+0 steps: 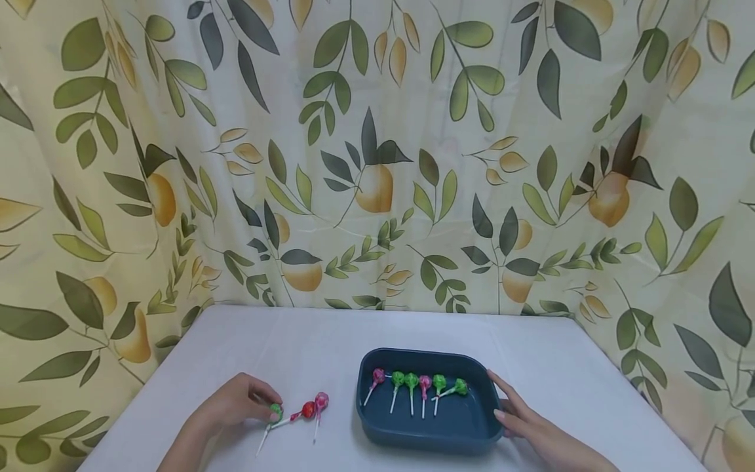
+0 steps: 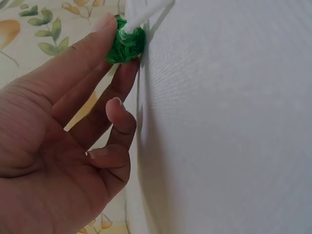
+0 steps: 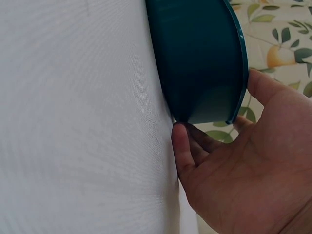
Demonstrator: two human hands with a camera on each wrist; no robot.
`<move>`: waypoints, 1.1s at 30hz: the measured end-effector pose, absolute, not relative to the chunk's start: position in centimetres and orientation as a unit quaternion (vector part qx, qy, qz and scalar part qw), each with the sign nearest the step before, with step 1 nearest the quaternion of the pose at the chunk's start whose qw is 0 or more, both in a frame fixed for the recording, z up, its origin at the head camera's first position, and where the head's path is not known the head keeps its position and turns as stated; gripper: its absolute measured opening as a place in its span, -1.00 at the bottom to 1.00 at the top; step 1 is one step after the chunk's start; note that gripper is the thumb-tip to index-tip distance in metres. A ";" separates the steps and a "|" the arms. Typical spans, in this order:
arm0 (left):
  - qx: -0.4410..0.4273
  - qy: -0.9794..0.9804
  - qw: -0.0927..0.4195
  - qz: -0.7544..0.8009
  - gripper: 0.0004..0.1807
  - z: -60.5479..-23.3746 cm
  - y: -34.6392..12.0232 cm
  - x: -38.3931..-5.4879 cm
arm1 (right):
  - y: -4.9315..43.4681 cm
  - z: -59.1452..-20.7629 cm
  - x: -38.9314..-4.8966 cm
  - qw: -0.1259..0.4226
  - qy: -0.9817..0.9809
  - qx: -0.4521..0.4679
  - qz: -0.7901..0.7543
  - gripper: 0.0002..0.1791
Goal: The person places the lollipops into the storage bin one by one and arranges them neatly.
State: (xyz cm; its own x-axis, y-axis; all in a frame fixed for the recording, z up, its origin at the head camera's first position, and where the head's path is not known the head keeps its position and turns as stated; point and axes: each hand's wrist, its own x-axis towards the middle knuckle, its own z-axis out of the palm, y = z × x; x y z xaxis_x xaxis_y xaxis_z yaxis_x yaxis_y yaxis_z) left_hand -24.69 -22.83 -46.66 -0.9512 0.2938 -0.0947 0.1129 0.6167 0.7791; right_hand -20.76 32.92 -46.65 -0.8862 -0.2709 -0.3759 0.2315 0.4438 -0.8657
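Note:
My left hand [image 1: 243, 400] pinches a green lollipop [image 2: 126, 45] by its wrapped head, low over the white table at left, its white stick pointing down toward the front. Right beside it lie a red lollipop [image 1: 309, 410] and a pink lollipop [image 1: 321, 399]; the red one's stick meets the green one's in the head view. A dark blue tray [image 1: 433, 440] sits right of centre, with several green and pink lollipops [image 1: 411, 380] in a loose row. At the tray's right end, my right hand [image 1: 522, 413] holds the rim and outer wall, with fingertips down near the base.
The white tabletop [image 1: 283, 341] stretches around the tray and the loose lollipops. A leaf-and-fruit patterned curtain [image 1: 377, 249] hangs behind the table's back edge and along both sides.

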 end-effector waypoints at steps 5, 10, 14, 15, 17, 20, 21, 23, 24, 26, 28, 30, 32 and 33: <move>0.097 0.892 0.094 0.430 -0.77 -46.5 -22.7 -24.6 | 32.9 -46.7 -20.8 0.240 0.814 -0.011 -0.529 -0.14; 0.084 0.893 0.081 0.434 -0.78 -46.0 -22.6 -24.5 | 33.0 -46.9 -20.8 0.238 0.815 -0.009 -0.528 -0.12; 0.101 0.890 0.061 0.439 -0.75 -45.5 -22.5 -24.8 | 33.1 -47.0 -20.8 0.237 0.816 -0.013 -0.526 -0.12; 0.104 0.890 0.055 0.440 -0.74 -45.3 -22.4 -24.9 | 33.1 -47.0 -20.7 0.237 0.817 -0.012 -0.526 -0.12; 0.102 0.891 0.042 0.440 -0.74 -45.0 -22.1 -25.2 | 33.1 -47.1 -20.7 0.238 0.818 -0.012 -0.524 -0.12; 0.086 0.892 0.019 0.444 -0.75 -44.5 -21.2 -25.6 | 33.1 -47.1 -20.7 0.237 0.818 -0.008 -0.524 -0.12; 0.076 0.891 0.013 0.448 -0.76 -44.3 -20.8 -25.8 | 33.1 -47.2 -20.7 0.236 0.819 -0.006 -0.523 -0.12; 0.062 0.887 0.002 0.457 -0.76 -43.9 -20.0 -26.1 | 33.1 -47.1 -20.6 0.234 0.820 -0.005 -0.522 -0.13; 0.056 0.885 -0.002 0.463 -0.77 -43.7 -19.6 -26.2 | 33.0 -47.1 -20.6 0.233 0.821 -0.004 -0.522 -0.13; 0.046 0.881 -0.005 0.472 -0.78 -43.3 -18.8 -26.5 | 32.9 -47.0 -20.6 0.231 0.822 -0.004 -0.520 -0.13; 0.043 0.877 -0.008 0.479 -0.79 -42.9 -17.9 -26.8 | 32.8 -46.9 -20.5 0.228 0.823 -0.003 -0.521 -0.13; 0.047 0.873 -0.012 0.484 -0.80 -42.4 -17.0 -27.1 | 32.8 -46.7 -20.5 0.228 0.821 -0.003 -0.523 -0.14; 0.055 0.870 -0.015 0.491 -0.80 -42.0 -16.1 -27.4 | 32.8 -46.7 -20.4 0.228 0.819 -0.003 -0.526 -0.13; 0.058 0.868 -0.015 0.494 -0.80 -41.8 -15.6 -27.5 | 32.8 -46.6 -20.4 0.228 0.818 -0.005 -0.528 -0.14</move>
